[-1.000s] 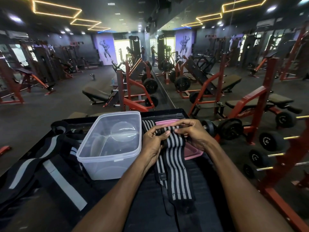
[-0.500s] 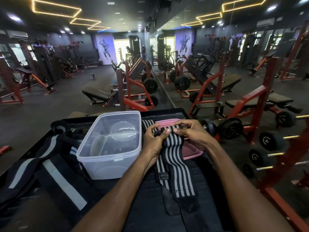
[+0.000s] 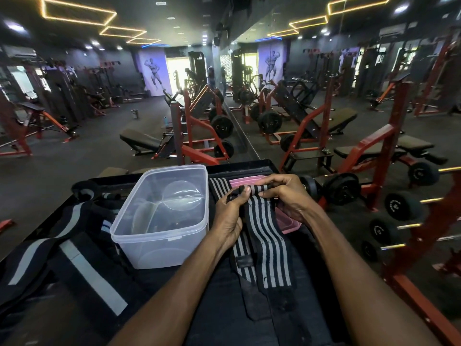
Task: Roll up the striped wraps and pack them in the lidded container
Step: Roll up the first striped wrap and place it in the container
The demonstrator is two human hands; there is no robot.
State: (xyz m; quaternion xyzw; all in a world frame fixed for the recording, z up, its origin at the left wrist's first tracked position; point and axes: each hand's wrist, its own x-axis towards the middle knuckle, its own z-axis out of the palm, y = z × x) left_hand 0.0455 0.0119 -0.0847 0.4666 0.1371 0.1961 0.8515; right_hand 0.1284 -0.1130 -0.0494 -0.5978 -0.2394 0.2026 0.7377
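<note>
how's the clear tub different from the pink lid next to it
The clear tub is see-through and deep, standing open side up; the pink lid is opaque and shallow, lying flat. The tub is in full view left of the hands, while the lid is mostly covered by the striped wrap that the left hand and right hand are rolling. Both rest on the same black surface and look like rounded-corner plastic.

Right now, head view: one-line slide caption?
Both hands, left and right, roll a striped wrap beside the open clear container.
</note>
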